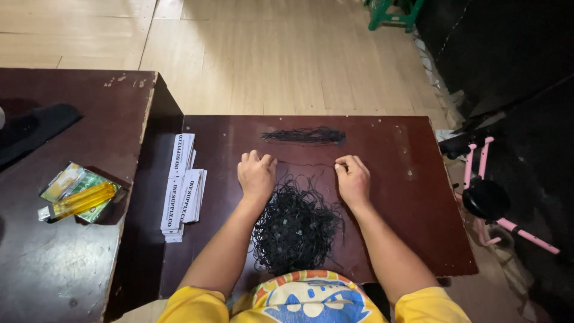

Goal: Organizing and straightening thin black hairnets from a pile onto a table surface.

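We have a single view, from the head, looking steeply down and forward over the yellow shirt (308,299) onto a dark brown table (412,197) at arm's length. The left hand (257,175) and right hand (353,177) sit mid-frame; tiled floor (287,54) fills the top.

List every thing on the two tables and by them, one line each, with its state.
Left hand: fisted, pinching a thin black string.
Right hand: fisted, pinching the same string.
Black string: stretched taut between the hands.
Tangled string pile: loose heap between the forearms.
Straight string bundle: laid flat, aligned.
White tag stack: fanned, lying flat.
Yellow lighter: lying on packets.
Pink-framed bike: on the floor beside the table.
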